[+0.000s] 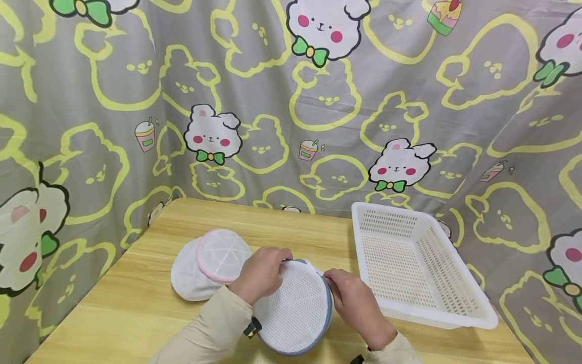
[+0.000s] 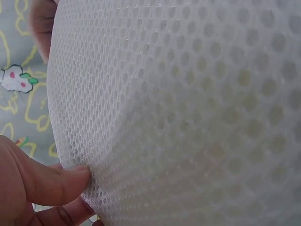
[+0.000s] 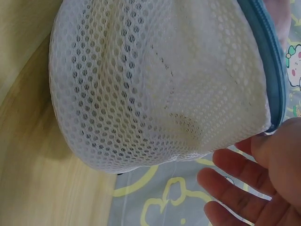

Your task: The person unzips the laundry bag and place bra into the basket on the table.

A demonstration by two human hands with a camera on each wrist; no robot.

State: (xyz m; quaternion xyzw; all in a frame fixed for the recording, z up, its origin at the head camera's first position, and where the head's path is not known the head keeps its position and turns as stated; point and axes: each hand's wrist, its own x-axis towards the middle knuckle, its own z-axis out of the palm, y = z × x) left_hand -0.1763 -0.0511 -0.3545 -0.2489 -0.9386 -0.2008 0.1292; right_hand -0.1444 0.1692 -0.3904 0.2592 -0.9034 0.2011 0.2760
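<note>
A round white mesh laundry bag (image 1: 295, 308) with a blue zippered rim is held up between both hands, tilted toward me. My left hand (image 1: 263, 273) pinches its far left edge; in the left wrist view the thumb (image 2: 63, 183) presses the mesh against the fingers. At the far right edge, by the blue zipper (image 3: 270, 61), my right hand (image 1: 356, 303) pinches the rim between thumb and index finger, its other fingers (image 3: 240, 183) spread loosely below. Left of the bag lies another mesh bag (image 1: 223, 255) with a pink rim, resting on a white fabric piece (image 1: 188, 273).
A white slotted plastic basket (image 1: 404, 268) stands at the right side of the wooden table (image 1: 150, 283). Behind and at both sides hangs a grey curtain (image 1: 268, 101) with cartoon rabbits, reaching the table's back edge.
</note>
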